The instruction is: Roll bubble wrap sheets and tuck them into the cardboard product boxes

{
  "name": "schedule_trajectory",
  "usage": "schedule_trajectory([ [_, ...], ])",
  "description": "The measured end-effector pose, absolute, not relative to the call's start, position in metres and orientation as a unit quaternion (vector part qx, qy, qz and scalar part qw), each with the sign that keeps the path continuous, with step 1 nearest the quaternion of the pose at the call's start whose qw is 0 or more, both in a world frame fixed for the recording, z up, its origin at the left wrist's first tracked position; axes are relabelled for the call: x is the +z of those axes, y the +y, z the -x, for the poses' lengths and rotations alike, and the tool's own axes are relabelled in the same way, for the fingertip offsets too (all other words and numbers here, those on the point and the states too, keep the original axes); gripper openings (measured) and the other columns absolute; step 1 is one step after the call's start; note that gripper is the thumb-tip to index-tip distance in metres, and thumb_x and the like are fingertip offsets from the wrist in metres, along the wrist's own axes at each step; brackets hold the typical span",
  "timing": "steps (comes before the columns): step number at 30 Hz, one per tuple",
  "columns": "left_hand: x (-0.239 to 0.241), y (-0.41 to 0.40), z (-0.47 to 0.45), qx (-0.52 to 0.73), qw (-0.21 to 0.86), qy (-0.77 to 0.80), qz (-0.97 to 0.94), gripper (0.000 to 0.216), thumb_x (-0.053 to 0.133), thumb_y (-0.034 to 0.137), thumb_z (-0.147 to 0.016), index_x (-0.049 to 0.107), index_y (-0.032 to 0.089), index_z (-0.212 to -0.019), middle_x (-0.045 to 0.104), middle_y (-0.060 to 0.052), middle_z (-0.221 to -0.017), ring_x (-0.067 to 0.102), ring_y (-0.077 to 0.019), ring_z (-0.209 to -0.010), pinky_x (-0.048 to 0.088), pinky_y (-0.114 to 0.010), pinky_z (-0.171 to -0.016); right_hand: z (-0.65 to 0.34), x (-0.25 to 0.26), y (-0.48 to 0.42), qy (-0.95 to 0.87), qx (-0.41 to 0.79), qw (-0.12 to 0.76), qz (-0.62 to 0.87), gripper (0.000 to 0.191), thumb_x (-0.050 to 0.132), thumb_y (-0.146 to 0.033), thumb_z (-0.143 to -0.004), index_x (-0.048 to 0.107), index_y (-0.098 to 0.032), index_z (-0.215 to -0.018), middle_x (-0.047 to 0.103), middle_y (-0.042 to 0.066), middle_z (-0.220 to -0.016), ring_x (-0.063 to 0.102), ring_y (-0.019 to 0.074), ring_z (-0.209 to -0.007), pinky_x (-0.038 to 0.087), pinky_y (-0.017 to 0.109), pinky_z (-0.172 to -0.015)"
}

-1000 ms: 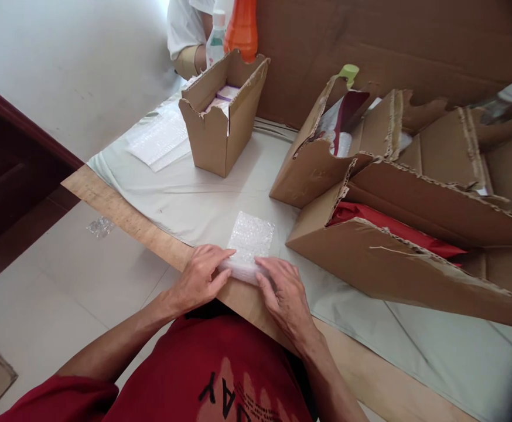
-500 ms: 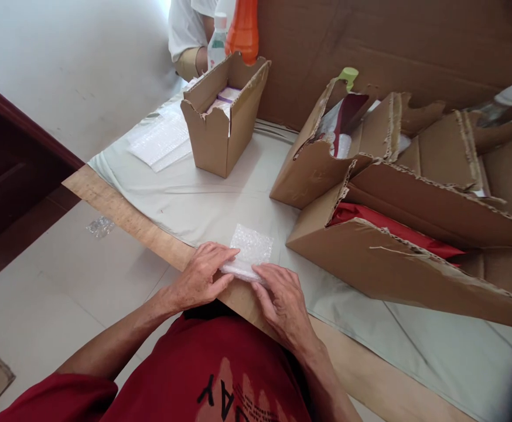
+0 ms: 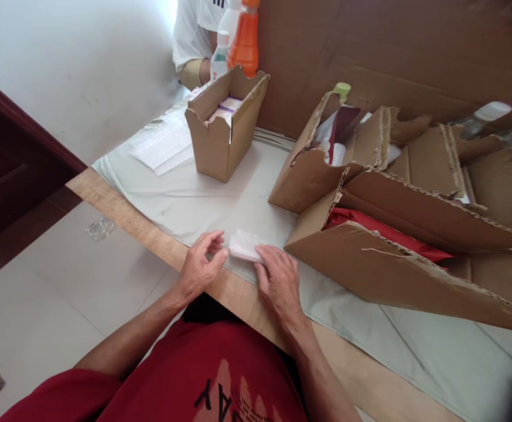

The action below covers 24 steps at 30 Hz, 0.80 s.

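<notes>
A small, flat bundle of clear bubble wrap [image 3: 244, 244] lies near the front edge of the cloth-covered table. What it wraps, if anything, cannot be made out. My right hand [image 3: 279, 279] grips the bundle's right end, thumb at the near side and fingers over the top. Just left of the bundle is my left hand [image 3: 201, 261], empty, with its fingers loosely bent and parted from the thumb. A small gap separates it from the wrap.
Behind stands a cardboard box [image 3: 212, 149] holding purple-edged packs, beside bubble wrap sheets [image 3: 163, 143]. Cardboard bins [image 3: 396, 264] fill the right side, one holding a red bag [image 3: 379, 231]. Beyond are an orange bottle [image 3: 244, 44] and another person's white sleeve [image 3: 190, 38].
The bubble wrap flap that lay spread out is now folded over into a compact bundle, slightly farther from the table edge. My left hand has let go and moved off to the left.
</notes>
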<state>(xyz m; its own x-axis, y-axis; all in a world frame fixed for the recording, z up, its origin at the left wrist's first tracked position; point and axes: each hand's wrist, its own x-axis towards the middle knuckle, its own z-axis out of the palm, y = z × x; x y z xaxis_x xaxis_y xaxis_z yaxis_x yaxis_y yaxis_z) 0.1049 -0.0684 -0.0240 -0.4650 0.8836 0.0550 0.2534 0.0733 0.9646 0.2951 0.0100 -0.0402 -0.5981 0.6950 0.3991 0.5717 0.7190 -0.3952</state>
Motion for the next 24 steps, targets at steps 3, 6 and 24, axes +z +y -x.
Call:
schedule_trajectory([
  [3,-0.021,-0.086,-0.112,0.576,0.443,0.619,-0.3,0.047,0.072,0.033,-0.085,0.062,0.016,-0.128,0.068,-0.013,-0.122,0.067,-0.0241,-0.109,0.055,-0.041,-0.097,-0.3,-0.039,0.009,-0.853,0.183,0.304,0.383,0.029,0.05,-0.024,-0.099,0.068,-0.021,-0.122,0.075,0.009,-0.117,0.067,0.0258,-0.111,0.048,0.042,-0.095],
  [6,-0.018,-0.089,-0.121,0.584,0.545,0.552,-0.239,0.057,0.079,0.031,-0.079,0.061,0.017,-0.131,0.067,-0.015,-0.132,0.063,-0.0286,-0.121,0.049,-0.047,-0.106,-0.303,-0.033,0.001,-0.824,0.243,0.325,0.396,0.029,0.051,-0.028,-0.099,0.069,-0.024,-0.12,0.075,0.008,-0.115,0.068,0.0255,-0.108,0.05,0.042,-0.094],
  [24,-0.014,-0.08,-0.151,0.609,0.573,0.494,-0.24,0.043,0.086,0.033,-0.074,0.067,0.018,-0.11,0.072,-0.005,-0.103,0.064,-0.0184,-0.099,0.049,-0.03,-0.093,-0.321,-0.024,-0.022,-0.747,0.449,0.307,0.382,0.023,0.06,-0.033,-0.094,0.07,-0.028,-0.115,0.064,0.009,-0.136,0.059,0.0277,-0.128,0.045,0.047,-0.108],
])
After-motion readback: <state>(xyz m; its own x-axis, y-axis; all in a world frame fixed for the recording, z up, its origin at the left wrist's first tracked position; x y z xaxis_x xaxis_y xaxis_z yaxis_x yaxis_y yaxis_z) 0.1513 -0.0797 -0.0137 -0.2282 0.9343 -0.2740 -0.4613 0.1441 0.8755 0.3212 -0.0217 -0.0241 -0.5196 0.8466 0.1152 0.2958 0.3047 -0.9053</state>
